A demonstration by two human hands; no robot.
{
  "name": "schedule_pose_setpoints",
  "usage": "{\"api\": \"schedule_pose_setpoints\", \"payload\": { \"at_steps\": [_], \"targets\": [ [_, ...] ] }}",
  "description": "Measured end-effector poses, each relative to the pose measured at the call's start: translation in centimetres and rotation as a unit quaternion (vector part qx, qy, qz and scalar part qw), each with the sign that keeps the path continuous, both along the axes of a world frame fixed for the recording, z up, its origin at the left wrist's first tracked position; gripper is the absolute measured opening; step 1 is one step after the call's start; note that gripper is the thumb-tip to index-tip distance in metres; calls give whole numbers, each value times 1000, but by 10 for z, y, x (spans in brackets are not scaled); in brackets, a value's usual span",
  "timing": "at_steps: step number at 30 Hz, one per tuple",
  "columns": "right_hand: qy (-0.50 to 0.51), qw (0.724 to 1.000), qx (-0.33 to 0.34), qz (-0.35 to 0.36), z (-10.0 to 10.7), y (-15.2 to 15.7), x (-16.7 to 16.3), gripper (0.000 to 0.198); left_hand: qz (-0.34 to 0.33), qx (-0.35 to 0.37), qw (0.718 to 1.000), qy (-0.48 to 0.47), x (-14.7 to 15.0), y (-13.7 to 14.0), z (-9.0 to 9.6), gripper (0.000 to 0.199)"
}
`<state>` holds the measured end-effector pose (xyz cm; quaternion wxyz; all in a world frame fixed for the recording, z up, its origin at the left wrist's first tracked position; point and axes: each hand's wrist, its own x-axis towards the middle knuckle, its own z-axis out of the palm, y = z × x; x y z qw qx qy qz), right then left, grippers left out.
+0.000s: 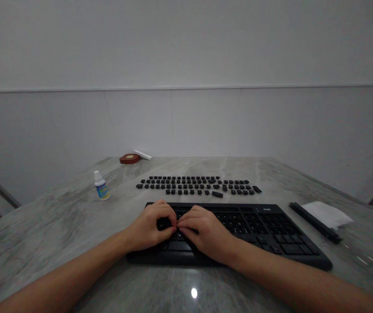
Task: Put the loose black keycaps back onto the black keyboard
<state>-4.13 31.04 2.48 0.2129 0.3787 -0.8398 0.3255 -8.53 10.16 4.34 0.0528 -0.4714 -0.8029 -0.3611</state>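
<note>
A black keyboard (238, 257) lies in front of me, many of its key positions bare and some keys still in place at the lower right. Over its left half, my left hand (152, 226) is closed, thumb and fingertips pinched together. My right hand (206, 232) meets it there, its fingers also pressed together. The fingertips of both hands touch or nearly touch at one spot on the keys. Whatever lies between them is too small or hidden to make out. Beyond the keyboard, several loose black keycaps (217, 194) are laid out in rows.
On the left stands a small white bottle (102, 188) with a blue label. At the far edge are a reddish-brown box (129, 159) and a white strip (143, 154). Right of the keyboard, a dark brush-like bar (315, 222) lies beside white tissue (328, 214) on the marble table (58, 208).
</note>
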Motion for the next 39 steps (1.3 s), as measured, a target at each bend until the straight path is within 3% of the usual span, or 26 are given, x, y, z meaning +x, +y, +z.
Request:
{"api": "schedule_pose_setpoints", "payload": {
  "at_steps": [8, 17, 24, 29, 35, 39],
  "targets": [
    [-9, 1000, -15, 6, 5, 1, 8, 36, 8, -3, 1000, -8, 0, -1, 0, 7],
    [9, 1000, -2, 6, 4, 1, 8, 38, -8, 4, 1000, -1, -3, -2, -3, 8],
    [36, 998, 52, 8, 4, 0, 8, 37, -99, 1, 986, 134, 0, 0, 5, 18],
    [59, 990, 124, -19, 4, -3, 9, 23, -106, -43, 972, 206, 8, 8, 8, 33],
    [39, 989, 136, -33, 1, -5, 12, 23, -77, -46, 986, 137, 8, 4, 5, 31],
    [38, 995, 82, -32, 3, -5, 7, 25, -56, -39, 991, 113, 7, 2, 2, 31]
  ]
}}
